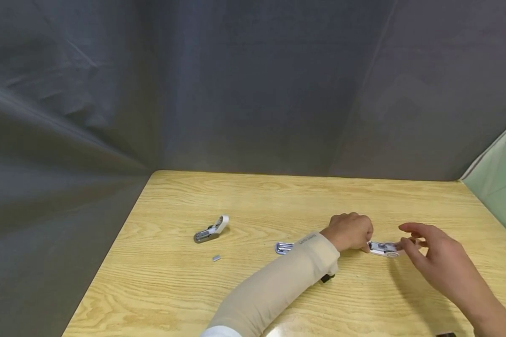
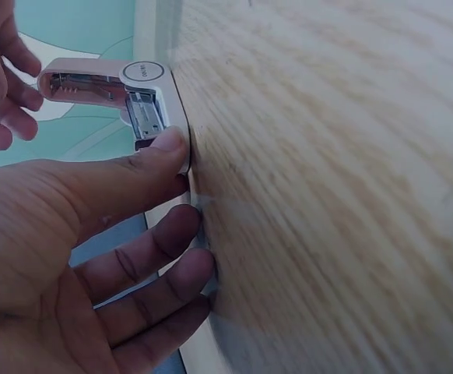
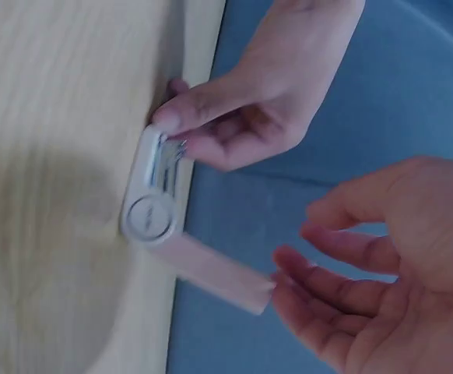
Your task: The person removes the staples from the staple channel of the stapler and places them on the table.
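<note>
A small white and pink stapler [image 1: 383,249] lies folded open on the table at the right of the head view. My left hand [image 1: 350,231] pinches the front end of its white base between thumb and index finger, as the left wrist view shows with the thumb [image 2: 168,140] on it. The pink top arm [image 3: 219,273] sticks up and away from the base, baring the metal staple channel [image 2: 145,115]. Loosely bent, my right hand [image 3: 390,265] is beside the tip of this arm, its fingertips at or almost touching it, with nothing gripped.
Further left on the table [image 1: 160,281] stands an open grey and white stapler [image 1: 211,229], with a small strip of staples [image 1: 217,258] before it. Another stapler-like metal piece [image 1: 284,247] is partly covered by my left sleeve [image 1: 278,276]. A dark curtain [image 1: 257,93] hangs behind.
</note>
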{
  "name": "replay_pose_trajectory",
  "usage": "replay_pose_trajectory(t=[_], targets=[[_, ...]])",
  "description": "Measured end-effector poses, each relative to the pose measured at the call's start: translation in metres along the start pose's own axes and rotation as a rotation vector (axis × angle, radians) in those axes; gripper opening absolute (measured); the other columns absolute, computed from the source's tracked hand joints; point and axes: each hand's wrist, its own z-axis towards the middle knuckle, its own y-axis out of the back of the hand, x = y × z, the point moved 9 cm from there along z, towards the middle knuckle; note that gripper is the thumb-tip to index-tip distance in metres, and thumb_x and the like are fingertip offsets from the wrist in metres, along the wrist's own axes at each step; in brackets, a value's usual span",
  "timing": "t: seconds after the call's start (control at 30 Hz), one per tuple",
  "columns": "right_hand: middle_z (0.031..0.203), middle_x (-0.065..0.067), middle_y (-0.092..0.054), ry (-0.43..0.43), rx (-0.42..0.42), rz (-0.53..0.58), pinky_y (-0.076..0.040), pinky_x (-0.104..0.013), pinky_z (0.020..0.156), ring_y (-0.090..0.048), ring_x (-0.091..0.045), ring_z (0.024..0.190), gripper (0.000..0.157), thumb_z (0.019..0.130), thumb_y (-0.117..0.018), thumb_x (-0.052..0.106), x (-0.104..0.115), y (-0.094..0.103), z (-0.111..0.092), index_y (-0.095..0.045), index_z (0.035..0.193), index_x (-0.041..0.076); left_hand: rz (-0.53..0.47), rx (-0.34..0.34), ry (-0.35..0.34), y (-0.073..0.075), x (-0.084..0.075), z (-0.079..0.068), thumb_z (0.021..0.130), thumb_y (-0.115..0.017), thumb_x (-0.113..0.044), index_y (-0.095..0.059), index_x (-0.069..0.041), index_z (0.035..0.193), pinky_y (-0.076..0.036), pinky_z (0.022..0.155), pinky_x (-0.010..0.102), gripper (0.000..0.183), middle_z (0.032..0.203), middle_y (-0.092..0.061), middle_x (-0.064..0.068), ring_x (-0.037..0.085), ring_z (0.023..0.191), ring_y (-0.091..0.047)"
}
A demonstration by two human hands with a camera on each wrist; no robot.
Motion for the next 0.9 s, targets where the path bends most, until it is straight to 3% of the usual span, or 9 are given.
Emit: replay_pose_trajectory(t=[0.13,0.3,0.43,0.73,0.9], targets=[[0.096,-0.016,-0.070,-0.003,0.034,-0.012,-0.045,-0.027,0.054,-0.061,-0.014,0.072,0.026,0.089,-0.073,-0.002,0.009,-0.004,0.005,-0.069,0.115,-0.004,-0.014,0.007,0.003,0.000,0.001,0.000,0.083,-0.086,-0.039,-0.054,-0.023,0.066,-0.033,0.057,0.024,0.040,0.060,-0.045,-0.010,0.006,0.058,-0.038],[0.090,-0.014,-0.073,-0.073,0.187,0.000,-0.049,-0.030,0.054,-0.068,-0.025,0.074,0.024,0.096,-0.067,0.001,0.007,-0.024,0.009,-0.066,0.118,-0.009,-0.019,0.008,0.013,-0.001,0.002,-0.001,0.084,-0.085,-0.040,-0.058,-0.024,0.068,-0.035,0.059,0.024,0.035,0.063,-0.050,-0.011,0.005,0.059,-0.042],[0.088,-0.014,-0.073,-0.095,0.266,-0.035,-0.048,-0.031,0.052,-0.066,-0.019,0.069,0.021,0.097,-0.065,0.001,0.004,-0.037,0.010,-0.067,0.114,-0.012,-0.015,0.000,0.007,-0.001,0.002,-0.001,0.084,-0.085,-0.041,-0.060,-0.025,0.068,-0.036,0.059,0.024,0.034,0.064,-0.052,-0.013,0.004,0.059,-0.043],[0.080,-0.008,-0.069,-0.054,0.295,-0.136,-0.042,-0.032,0.050,-0.048,-0.014,0.059,0.015,0.096,-0.067,0.000,0.006,-0.050,0.013,-0.069,0.105,-0.011,0.017,-0.009,0.008,-0.003,0.001,-0.001,0.084,-0.086,-0.043,-0.060,-0.027,0.069,-0.036,0.059,0.025,0.034,0.065,-0.052,-0.014,0.003,0.061,-0.044],[0.079,-0.007,-0.068,-0.047,0.285,-0.145,-0.040,-0.031,0.048,-0.046,-0.014,0.057,0.015,0.096,-0.067,0.001,0.005,-0.052,0.015,-0.070,0.105,-0.011,0.022,-0.006,0.018,-0.003,0.001,-0.001,0.083,-0.085,-0.044,-0.060,-0.028,0.070,-0.036,0.059,0.025,0.034,0.066,-0.052,-0.015,0.003,0.061,-0.044]])
